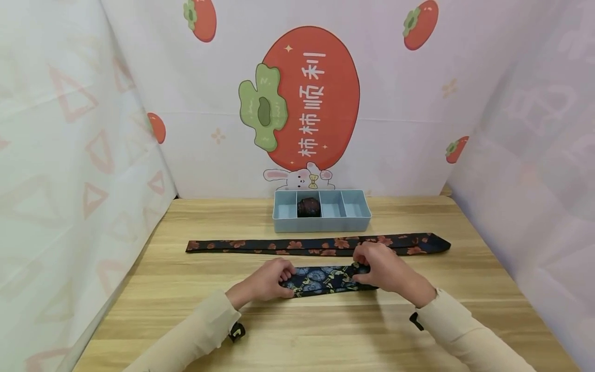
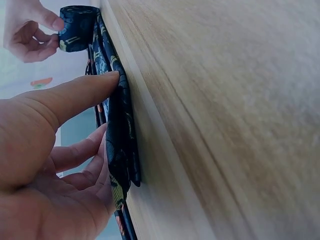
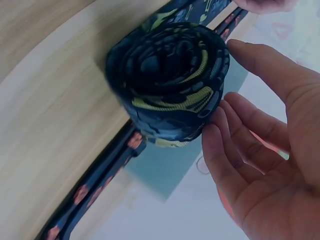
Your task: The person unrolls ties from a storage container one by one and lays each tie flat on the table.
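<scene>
A dark blue necktie (image 1: 318,280) patterned in lighter blue and yellow lies across the table, part of it wound into a roll (image 3: 170,85) at its right end. At the left, my left hand (image 1: 267,280) holds the flat part, thumb on the near edge and fingers on the far edge. My right hand (image 1: 388,267) grips the roll with thumb and fingertips; the right wrist view shows its spiral of layers. Just beyond the hands, a dark necktie with orange flowers (image 1: 279,247) is stretched out flat, its wide pointed end at the right.
A light blue box (image 1: 321,225) with several compartments stands at the back of the table. A dark rolled item (image 1: 309,207) sits in its second compartment from the left. White printed cloth (image 1: 214,155) encloses the back and both sides.
</scene>
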The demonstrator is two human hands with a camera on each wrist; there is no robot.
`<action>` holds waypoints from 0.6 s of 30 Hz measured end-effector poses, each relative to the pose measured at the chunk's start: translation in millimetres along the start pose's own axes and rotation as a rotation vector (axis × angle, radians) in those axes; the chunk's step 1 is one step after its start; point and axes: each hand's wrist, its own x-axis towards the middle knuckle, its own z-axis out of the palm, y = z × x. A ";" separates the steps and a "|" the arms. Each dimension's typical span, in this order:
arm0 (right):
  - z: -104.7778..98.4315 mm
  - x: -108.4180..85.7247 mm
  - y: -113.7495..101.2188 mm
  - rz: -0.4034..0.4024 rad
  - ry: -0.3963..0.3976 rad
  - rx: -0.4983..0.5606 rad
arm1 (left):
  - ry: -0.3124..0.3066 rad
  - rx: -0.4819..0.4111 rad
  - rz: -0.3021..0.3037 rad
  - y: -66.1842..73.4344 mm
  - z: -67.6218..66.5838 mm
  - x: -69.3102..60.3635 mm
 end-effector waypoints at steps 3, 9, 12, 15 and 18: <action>-3.2 -6.2 5.2 0.009 0.022 -0.021 | -0.001 -0.008 0.001 0.3 -0.8 -1.8; -9.1 -17.3 18.4 0.026 0.044 -0.036 | -0.007 -0.009 -0.012 1.8 -2.7 -2.2; -11.8 -23.2 24.0 0.051 0.048 -0.028 | -0.010 -0.008 -0.016 2.1 -3.0 -2.8; -13.4 -28.7 29.5 0.065 0.055 -0.028 | -0.011 -0.004 -0.018 1.6 -2.6 -3.0; -14.5 -32.8 34.1 0.083 0.047 -0.025 | -0.010 0.000 -0.021 1.5 -2.5 -3.3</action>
